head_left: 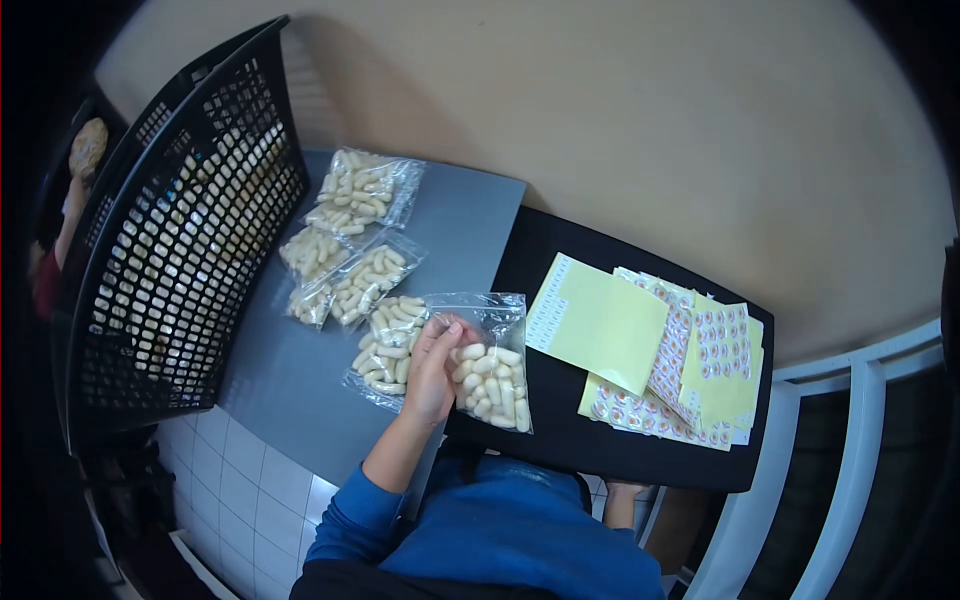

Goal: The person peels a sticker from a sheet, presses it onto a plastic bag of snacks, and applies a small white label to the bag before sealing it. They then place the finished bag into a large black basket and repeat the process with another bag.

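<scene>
My left hand is closed at the side of a clear plastic bag filled with cream-coloured, finger-shaped pieces. This bag lies over the seam between the grey and black table surfaces. Just left of my hand, another filled bag rests on the grey top, partly covered by my hand. My right hand hangs low by the front edge of the black table; its fingers are hidden there. Several sticker sheets with yellow backing lie overlapping on the black table, the nearest things on top to that hand.
A tall black mesh basket, full of similar bags, stands at the left. More filled bags lie on the grey tabletop beside it. White rails run along the right. Another person's arm shows beyond the basket.
</scene>
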A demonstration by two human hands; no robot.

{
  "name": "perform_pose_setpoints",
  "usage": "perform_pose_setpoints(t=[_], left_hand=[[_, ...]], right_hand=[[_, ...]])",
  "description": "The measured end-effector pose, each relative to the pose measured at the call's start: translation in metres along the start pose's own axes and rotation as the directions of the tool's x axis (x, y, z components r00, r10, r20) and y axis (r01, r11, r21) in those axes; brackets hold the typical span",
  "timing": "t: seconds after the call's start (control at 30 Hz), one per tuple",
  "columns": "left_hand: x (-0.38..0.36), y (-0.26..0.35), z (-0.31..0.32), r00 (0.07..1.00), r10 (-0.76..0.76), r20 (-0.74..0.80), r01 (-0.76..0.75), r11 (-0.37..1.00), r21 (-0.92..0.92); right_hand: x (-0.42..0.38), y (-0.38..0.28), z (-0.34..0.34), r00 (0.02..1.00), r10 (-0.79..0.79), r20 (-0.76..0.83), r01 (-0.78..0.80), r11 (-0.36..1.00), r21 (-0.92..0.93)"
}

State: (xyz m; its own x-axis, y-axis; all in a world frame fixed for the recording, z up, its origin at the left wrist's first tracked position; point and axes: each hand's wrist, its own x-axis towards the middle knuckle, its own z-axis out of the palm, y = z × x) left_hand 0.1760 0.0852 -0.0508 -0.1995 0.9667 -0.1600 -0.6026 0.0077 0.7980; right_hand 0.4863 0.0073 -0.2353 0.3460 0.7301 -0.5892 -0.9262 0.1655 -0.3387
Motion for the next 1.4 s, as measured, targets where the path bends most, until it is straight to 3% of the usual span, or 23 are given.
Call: perform_pose_setpoints(t=[0.3,0.37,0.43,0.47,0.5,0.53,0.57,0.6,0.63,0.7,0.73,0.8,0.9,1.0,1.03,1.07,1.13,1.17,1.2,1.23,1.3,1.33,1.4], left_hand=[[0.000,0.008,-0.033,0.967,-0.019,-0.255,-0.050,0.964,-0.262],[0.000,0.008,-0.036,0.966,-0.019,-0.260,-0.054,0.960,-0.274],[-0.001,0.011,-0.034,0.961,-0.028,-0.276,-0.055,0.955,-0.290],[-0.002,0.012,-0.032,0.963,-0.034,-0.267,-0.046,0.957,-0.287],[-0.002,0.012,-0.030,0.963,-0.044,-0.267,-0.037,0.955,-0.293],[-0.002,0.012,-0.028,0.962,-0.053,-0.268,-0.031,0.953,-0.301],[-0.002,0.012,-0.028,0.964,-0.053,-0.259,-0.029,0.953,-0.303],[-0.003,0.011,-0.029,0.971,-0.051,-0.235,-0.025,0.951,-0.307],[-0.003,0.011,-0.029,0.976,-0.050,-0.210,-0.018,0.951,-0.310],[-0.005,0.017,-0.023,0.984,-0.039,-0.176,-0.010,0.963,-0.270],[-0.007,0.019,-0.020,0.988,-0.024,-0.152,-0.012,0.973,-0.230],[-0.006,0.017,-0.020,0.995,-0.026,-0.101,0.012,0.990,-0.141],[-0.008,0.018,-0.019,0.999,0.031,-0.021,-0.029,0.996,0.085],[-0.011,0.025,-0.009,0.986,0.163,-0.016,-0.156,0.962,0.223],[-0.012,0.025,-0.007,0.975,0.221,-0.012,-0.210,0.939,0.273],[-0.012,0.024,-0.005,0.961,0.277,-0.004,-0.260,0.910,0.322],[-0.008,0.014,-0.014,0.964,0.241,0.114,-0.266,0.838,0.477],[-0.007,0.011,-0.017,0.958,0.177,0.227,-0.282,0.737,0.614],[-0.007,0.010,-0.014,0.958,0.180,0.223,-0.282,0.735,0.617],[-0.007,0.009,-0.008,0.969,0.085,0.231,-0.212,0.764,0.609],[-0.007,0.006,0.003,0.962,-0.085,0.258,-0.067,0.846,0.530],[-0.010,0.007,0.012,0.935,-0.221,0.276,0.157,0.959,0.237],[-0.015,0.008,0.023,0.904,-0.254,0.343,0.243,0.967,0.076]], right_hand=[[-0.039,0.005,0.020,0.956,0.250,-0.154,-0.255,0.967,-0.017],[-0.059,-0.013,0.046,0.925,0.236,-0.297,-0.268,0.961,-0.072],[-0.060,-0.035,0.053,0.954,-0.119,-0.274,0.129,0.992,0.016],[-0.061,-0.046,0.059,0.837,-0.480,-0.264,0.430,0.874,-0.225],[-0.064,-0.056,0.074,0.615,-0.771,-0.166,0.653,0.615,-0.441],[-0.065,-0.071,0.085,0.198,-0.965,0.170,0.689,0.014,-0.724],[-0.067,-0.082,0.097,-0.147,-0.795,0.588,0.408,-0.590,-0.697],[-0.071,-0.073,0.124,-0.081,-0.782,0.617,0.486,-0.572,-0.661],[-0.065,-0.062,0.144,0.072,-0.735,0.674,0.721,-0.428,-0.544],[-0.071,-0.019,0.189,0.430,-0.337,0.838,0.778,-0.333,-0.533],[-0.068,0.000,0.201,0.352,-0.040,0.935,0.655,-0.703,-0.277],[-0.073,0.038,0.229,0.414,0.385,0.825,0.689,-0.725,-0.007],[-0.037,0.061,0.220,0.372,0.533,0.760,0.718,-0.685,0.129],[-0.025,0.057,0.220,0.288,0.351,0.891,0.846,-0.529,-0.065],[-0.026,0.055,0.223,0.167,0.179,0.970,0.847,-0.529,-0.048],[-0.029,0.052,0.226,0.163,0.184,0.969,0.850,-0.526,-0.043],[-0.039,0.040,0.231,0.036,-0.116,0.993,0.880,-0.466,-0.087],[-0.050,0.036,0.233,0.036,-0.115,0.993,0.883,-0.462,-0.086],[-0.065,0.030,0.235,-0.083,-0.138,0.987,0.891,-0.454,0.011],[-0.079,0.025,0.236,-0.200,-0.164,0.966,0.888,-0.448,0.108],[-0.104,0.022,0.227,-0.251,-0.109,0.962,0.899,-0.394,0.190],[-0.111,0.019,0.221,-0.269,-0.040,0.962,0.902,-0.362,0.236],[-0.111,0.018,0.208,-0.268,0.035,0.963,0.906,-0.330,0.264]])
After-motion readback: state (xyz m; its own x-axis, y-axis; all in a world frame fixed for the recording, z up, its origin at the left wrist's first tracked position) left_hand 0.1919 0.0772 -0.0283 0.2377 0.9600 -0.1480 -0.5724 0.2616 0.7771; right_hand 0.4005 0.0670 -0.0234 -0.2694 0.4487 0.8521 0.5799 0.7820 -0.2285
